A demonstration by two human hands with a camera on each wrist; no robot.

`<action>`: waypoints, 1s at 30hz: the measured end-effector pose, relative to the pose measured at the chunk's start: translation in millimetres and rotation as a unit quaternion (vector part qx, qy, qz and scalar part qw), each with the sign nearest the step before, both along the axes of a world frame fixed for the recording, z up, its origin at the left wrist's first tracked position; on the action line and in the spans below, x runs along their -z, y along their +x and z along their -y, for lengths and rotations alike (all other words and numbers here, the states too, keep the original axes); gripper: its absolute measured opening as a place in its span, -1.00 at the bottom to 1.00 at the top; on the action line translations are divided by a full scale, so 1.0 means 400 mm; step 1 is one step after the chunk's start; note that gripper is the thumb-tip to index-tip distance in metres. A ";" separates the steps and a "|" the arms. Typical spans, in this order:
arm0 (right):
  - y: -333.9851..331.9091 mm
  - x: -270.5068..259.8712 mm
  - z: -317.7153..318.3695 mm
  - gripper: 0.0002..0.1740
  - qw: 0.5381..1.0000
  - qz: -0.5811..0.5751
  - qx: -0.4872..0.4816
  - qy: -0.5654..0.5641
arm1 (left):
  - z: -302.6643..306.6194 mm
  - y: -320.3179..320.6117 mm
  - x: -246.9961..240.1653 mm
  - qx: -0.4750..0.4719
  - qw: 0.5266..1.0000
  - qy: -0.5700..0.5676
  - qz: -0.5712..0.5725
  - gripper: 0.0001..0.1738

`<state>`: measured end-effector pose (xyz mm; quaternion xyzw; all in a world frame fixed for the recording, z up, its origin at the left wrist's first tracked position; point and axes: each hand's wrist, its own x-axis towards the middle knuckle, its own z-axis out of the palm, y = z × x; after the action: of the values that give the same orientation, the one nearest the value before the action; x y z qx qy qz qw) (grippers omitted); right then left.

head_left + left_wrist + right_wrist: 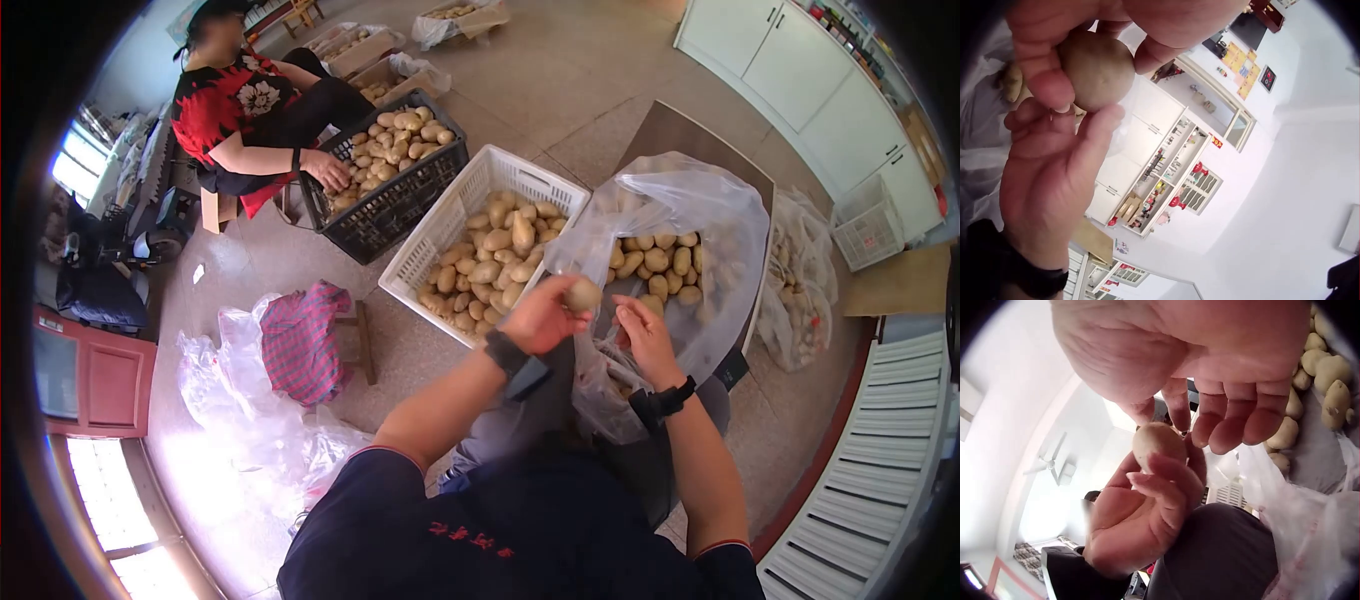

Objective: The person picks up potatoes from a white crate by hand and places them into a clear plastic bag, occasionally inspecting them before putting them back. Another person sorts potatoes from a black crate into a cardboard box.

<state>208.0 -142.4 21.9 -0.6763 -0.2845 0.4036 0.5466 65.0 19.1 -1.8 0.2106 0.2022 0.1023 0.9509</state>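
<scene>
My left hand [540,318] pinches a round potato [582,293] above the edge of a clear plastic bag [715,200]. In the left wrist view, the left hand [1172,22] has thumb and fingers around the potato [1099,72]. My right hand [648,342] is just right of it, fingers slightly bent and holding nothing; contact with the potato is unclear. The right wrist view shows the right hand [1185,344] over the potato [1159,445], with the left hand [1138,525] below. Several potatoes [658,262] lie in the bag's opening.
A white crate [400,272] full of potatoes stands left of the bag. Beyond it a seated person [250,110] reaches into a black crate [385,225] of potatoes. A stool with checked cloth [305,340] and loose plastic [240,400] are at left, a potato bag [795,300] at right.
</scene>
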 end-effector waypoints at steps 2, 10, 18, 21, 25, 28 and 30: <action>0.018 0.032 0.003 -0.62 0.999 0.037 0.017 -0.031 | -0.059 -0.040 0.005 -0.047 0.999 -0.015 0.011 -0.65; 0.103 0.208 0.058 -0.57 0.904 0.392 0.068 -0.158 | -0.270 -0.162 0.215 -0.234 0.955 -0.134 -0.126 -0.64; 0.064 0.228 0.044 -0.48 0.857 0.486 -0.056 -0.162 | -0.307 -0.257 0.351 -0.319 0.905 -0.102 -0.262 -0.64; 0.051 0.227 0.051 -0.51 0.827 0.517 -0.069 -0.212 | -0.307 -0.262 0.336 -0.322 0.900 -0.095 -0.276 -0.61; 0.059 0.258 0.066 -0.56 0.830 0.509 -0.068 -0.219 | -0.301 -0.264 0.323 -0.326 0.894 -0.071 -0.300 -0.60; 0.062 0.276 0.074 -0.57 0.856 0.474 -0.055 -0.202 | -0.310 -0.291 0.273 -0.327 0.896 -0.068 -0.293 -0.60; 0.080 0.291 0.074 -0.56 0.869 0.449 -0.044 -0.202 | -0.319 -0.297 0.208 -0.329 0.901 -0.066 -0.275 -0.61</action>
<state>240.0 -171.9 -94.6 -0.8670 -0.4409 0.1288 0.1930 -54.0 146.6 -85.0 0.0887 0.5196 0.3338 0.7815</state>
